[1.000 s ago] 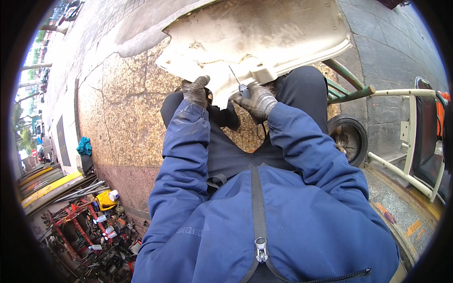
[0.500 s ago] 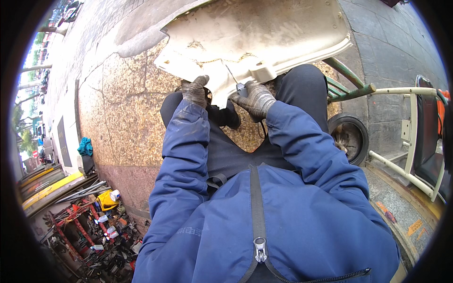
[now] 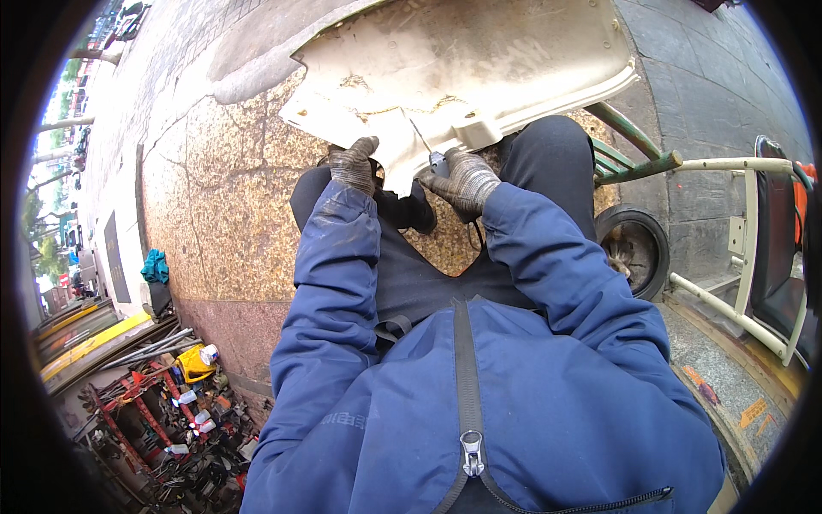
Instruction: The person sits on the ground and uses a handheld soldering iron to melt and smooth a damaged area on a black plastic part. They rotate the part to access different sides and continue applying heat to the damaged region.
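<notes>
Gripping panel (image 3: 462,68) in left hand (image 3: 352,168), tool (image 3: 438,163) in right hand (image 3: 467,182), tyre (image 3: 658,248), chair (image 3: 775,223) nearby

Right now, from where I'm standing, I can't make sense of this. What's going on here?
A person wearing gloves has both hands at the near side of a pale panel. The left hand holds its edge, while the right hand grasps a tool whose long thin shaft points out over the panel. Whether the tip touches it is hard to tell. A tire is at the person's right.
</notes>
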The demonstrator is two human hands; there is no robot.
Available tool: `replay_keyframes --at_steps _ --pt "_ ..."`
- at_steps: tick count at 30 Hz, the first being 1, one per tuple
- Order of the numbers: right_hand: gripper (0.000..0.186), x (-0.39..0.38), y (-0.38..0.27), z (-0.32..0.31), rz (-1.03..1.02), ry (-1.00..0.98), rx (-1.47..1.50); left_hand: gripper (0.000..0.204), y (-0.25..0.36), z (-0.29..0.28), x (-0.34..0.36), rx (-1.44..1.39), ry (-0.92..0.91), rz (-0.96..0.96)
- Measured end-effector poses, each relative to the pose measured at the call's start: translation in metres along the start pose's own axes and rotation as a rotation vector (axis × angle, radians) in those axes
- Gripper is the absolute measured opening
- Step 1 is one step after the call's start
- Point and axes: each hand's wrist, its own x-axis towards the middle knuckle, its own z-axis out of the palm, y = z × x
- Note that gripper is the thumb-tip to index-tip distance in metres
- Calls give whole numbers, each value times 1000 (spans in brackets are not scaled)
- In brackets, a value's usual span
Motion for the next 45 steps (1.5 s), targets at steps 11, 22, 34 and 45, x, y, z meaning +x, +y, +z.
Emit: replay_keyframes --at_steps 11,22,34,45 --pt "68 -9 -4 -5 -11 12 43 52 -1 -4 3 34 -18 -57" --pt "64 -15 -16 -13 53 -41 46 48 0 -1 0 -16 5 -48" --pt "72 -11 -15 -12 -12 13 -94 43 8 3 -7 64 52 -98" --pt "68 -8 -16 -11 -49 50 -111 44 7 2 -8 40 34 -77"
